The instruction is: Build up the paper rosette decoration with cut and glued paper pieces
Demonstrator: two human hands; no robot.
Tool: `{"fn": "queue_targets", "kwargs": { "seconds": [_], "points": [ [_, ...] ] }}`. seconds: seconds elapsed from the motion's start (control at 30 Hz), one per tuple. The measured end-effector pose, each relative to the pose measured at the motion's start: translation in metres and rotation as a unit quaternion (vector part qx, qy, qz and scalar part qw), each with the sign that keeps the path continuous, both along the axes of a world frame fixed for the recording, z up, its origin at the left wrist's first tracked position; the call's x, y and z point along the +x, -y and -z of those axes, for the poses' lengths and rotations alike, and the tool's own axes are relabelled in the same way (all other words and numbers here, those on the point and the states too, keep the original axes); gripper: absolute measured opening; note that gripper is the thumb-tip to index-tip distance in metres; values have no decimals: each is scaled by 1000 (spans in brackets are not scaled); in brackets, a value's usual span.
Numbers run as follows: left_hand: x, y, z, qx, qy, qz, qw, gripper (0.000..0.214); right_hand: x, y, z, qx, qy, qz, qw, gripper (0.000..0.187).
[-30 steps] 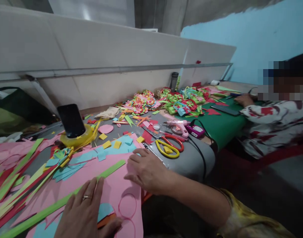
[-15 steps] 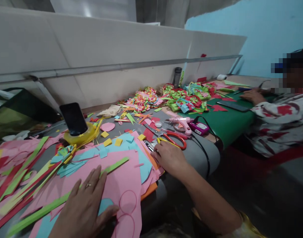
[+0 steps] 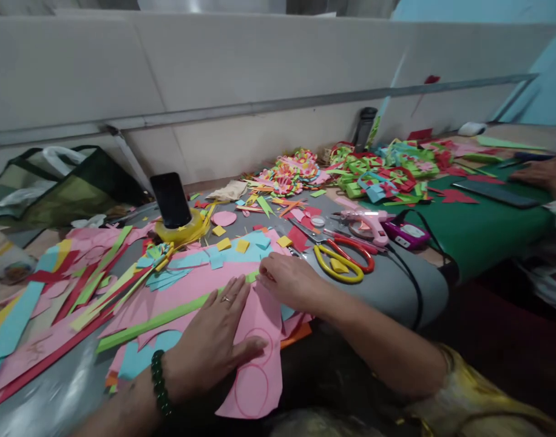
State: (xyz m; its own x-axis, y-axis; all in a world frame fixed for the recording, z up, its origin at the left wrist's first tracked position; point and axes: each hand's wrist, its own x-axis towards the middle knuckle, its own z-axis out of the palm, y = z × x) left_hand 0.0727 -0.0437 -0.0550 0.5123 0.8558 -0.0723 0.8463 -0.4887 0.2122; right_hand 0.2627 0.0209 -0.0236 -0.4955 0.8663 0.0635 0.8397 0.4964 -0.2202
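My left hand (image 3: 209,340) lies flat, fingers extended, across a long green strip (image 3: 169,317) and a pink sheet (image 3: 209,267) with circles drawn in red. The green strip runs under its fingers. At the strip's right end, my right hand (image 3: 289,280) is closed with its fingers bent down; whatever they grip is hidden. Right of that hand lie yellow-handled scissors (image 3: 337,267) and red-handled scissors (image 3: 360,254). Small yellow squares (image 3: 224,244) and light blue pieces (image 3: 216,260) rest on the sheet beyond my hands.
A phone (image 3: 170,200) leans upright in a yellow tape roll (image 3: 182,228). A pink glue gun (image 3: 366,223) lies beside a purple device (image 3: 408,233). Behind are heaps of colourful paper pieces (image 3: 291,173) and a dark bottle (image 3: 364,129). A co-worker's hand (image 3: 544,174) rests at the right.
My right hand has moved from beside the scissors to the green strip's end. My left hand stays flat on the strip. The camera view has turned left.
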Motion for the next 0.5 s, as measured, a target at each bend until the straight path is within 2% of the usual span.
{"fn": "queue_targets", "kwargs": {
  "seconds": [0.1,0.23,0.4,0.5],
  "points": [
    [1,0,-2,-15,10,-5,1000,87,-11,-19,-2,-57,24,18,998,22],
    [-1,0,-9,-20,0,1,1000,89,9,-26,-9,-67,23,23,997,17],
    [0,-14,-28,9,5,47,999,65,57,-4,-6,18,38,187,981,21],
    [6,-25,-27,56,30,62,996,50,66,7,3,20,78,222,972,23]
  ]
}}
